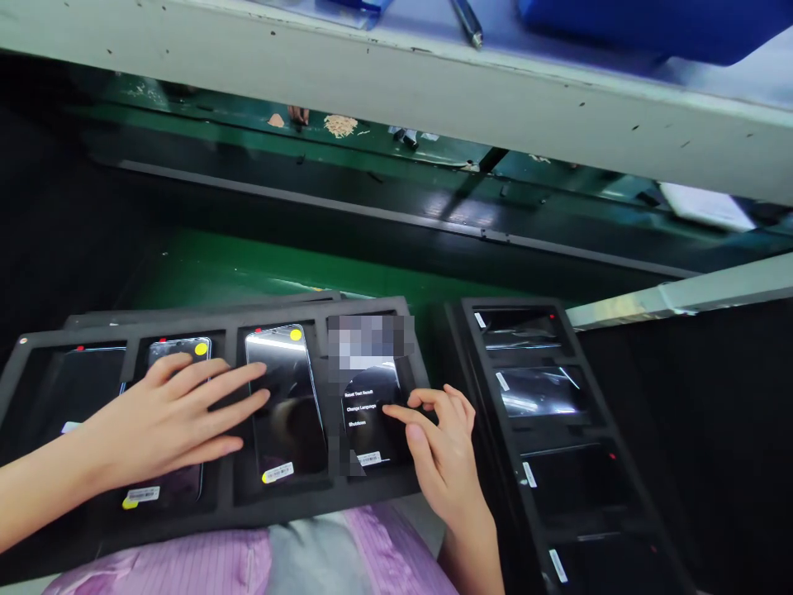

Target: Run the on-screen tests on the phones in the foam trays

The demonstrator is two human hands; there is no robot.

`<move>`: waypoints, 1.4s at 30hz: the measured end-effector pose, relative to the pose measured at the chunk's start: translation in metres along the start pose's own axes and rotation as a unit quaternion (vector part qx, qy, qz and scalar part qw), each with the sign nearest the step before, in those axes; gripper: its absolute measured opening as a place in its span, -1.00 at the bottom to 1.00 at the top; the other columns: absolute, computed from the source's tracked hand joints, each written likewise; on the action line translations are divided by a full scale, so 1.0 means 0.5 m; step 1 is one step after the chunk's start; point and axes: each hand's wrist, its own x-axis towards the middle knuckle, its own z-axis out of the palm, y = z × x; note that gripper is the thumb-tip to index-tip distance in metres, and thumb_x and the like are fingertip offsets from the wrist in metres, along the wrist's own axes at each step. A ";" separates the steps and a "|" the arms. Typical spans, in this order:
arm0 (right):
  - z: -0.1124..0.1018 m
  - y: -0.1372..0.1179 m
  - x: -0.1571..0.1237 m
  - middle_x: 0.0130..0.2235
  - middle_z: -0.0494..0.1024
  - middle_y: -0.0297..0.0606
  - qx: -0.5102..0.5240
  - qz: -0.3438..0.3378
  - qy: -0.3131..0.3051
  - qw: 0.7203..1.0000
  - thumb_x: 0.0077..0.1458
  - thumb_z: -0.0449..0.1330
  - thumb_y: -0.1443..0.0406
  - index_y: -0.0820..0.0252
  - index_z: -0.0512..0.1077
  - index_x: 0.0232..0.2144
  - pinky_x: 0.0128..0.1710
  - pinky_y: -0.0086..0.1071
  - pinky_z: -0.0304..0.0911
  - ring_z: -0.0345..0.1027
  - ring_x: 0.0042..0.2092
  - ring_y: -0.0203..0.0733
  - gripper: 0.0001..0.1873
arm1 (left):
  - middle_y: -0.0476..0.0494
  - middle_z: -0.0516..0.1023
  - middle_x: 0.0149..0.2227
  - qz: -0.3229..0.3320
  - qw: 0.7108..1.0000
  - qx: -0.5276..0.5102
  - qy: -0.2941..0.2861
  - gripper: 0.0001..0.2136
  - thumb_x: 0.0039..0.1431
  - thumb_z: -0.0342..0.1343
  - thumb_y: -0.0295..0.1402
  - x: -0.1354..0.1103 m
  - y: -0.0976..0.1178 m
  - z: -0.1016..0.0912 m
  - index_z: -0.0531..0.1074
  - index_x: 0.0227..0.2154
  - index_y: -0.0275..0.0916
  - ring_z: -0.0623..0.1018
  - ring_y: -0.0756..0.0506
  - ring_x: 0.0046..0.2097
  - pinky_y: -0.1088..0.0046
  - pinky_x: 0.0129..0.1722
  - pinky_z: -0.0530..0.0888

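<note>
One lit phone (382, 436) sits at the three o'clock end of a dark tray (291, 502). The right hand (446, 467), half curled and empty, points one finger (402, 412) at its words (361, 408). They are close together, so a small slip could press others. At nine o'clock, the left hand (167, 426) spreads wide, empty, hiding part of a black phone (186, 486). Past the right hand, at three o'clock, lies another tray (557, 430).

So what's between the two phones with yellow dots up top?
In the head view, a strip of the black tray, with the person's left hand spread over it.
</note>
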 end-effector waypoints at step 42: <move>0.009 0.010 0.091 0.04 0.19 -0.14 -0.182 -0.035 -0.120 0.975 0.26 -0.16 0.18 -0.01 0.30 0.04 0.15 0.05 -0.06 0.07 0.09 -0.11 -0.61 | -0.04 0.47 -0.02 -0.197 0.977 0.038 0.074 -0.74 0.26 -0.11 -0.15 -0.088 -0.042 0.023 0.45 -0.12 0.13 0.40 -0.20 -0.12 0.23 -0.13 0.20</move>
